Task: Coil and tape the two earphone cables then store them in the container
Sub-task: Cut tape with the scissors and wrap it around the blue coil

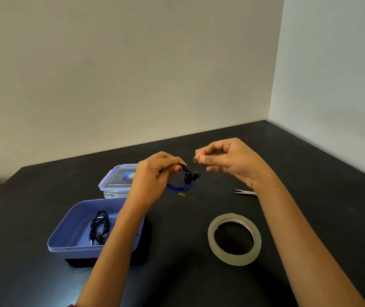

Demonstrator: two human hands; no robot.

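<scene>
While aloft, blue earphone coil (180, 188) in and below left grip (155, 171); tape scrap (194, 160) in right grip (228, 160).

Below the fingers (168, 165) of the left hand (155, 173) the cable (177, 189) is blue, its earbuds (190, 176) black. The piece of tape (194, 160) at the fingertips of the right hand (228, 160) looks clear grey. Nearer than the fingers, the container (66, 229) is lilac-blue, the earphones (98, 227) in it black, the tape roll (234, 260) pale beige, the table (177, 229) black.

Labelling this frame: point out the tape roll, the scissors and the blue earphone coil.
tape roll (232, 260), head view, near wall of ring.
scissors (244, 192), head view, blades.
blue earphone coil (177, 189), head view, lower loop.
</scene>
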